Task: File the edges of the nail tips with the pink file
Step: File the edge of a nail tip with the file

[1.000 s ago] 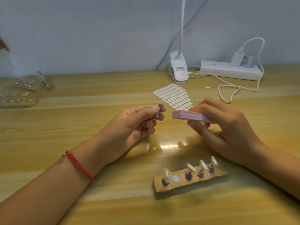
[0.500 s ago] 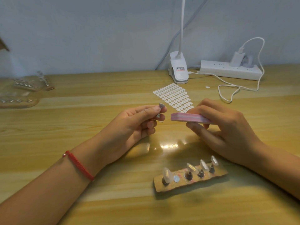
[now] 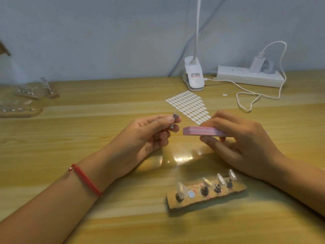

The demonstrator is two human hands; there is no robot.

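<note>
Soft, even light; white glare on the table (image 3: 105, 110) just 6 o'clock of centre, faint shadows, edges slightly bowed

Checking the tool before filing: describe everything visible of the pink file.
The pink file is a thick block, pink with a thin greyish stripe along its side, foam-like. It sits about level above the table, its free end pointing at the left hand without touching. The right hand grips its other end, fingers on top, thumb beneath.

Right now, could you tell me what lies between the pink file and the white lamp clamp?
The head view shows a sheet of white oval stickers lying between the pink file and the lamp clamp.
</note>
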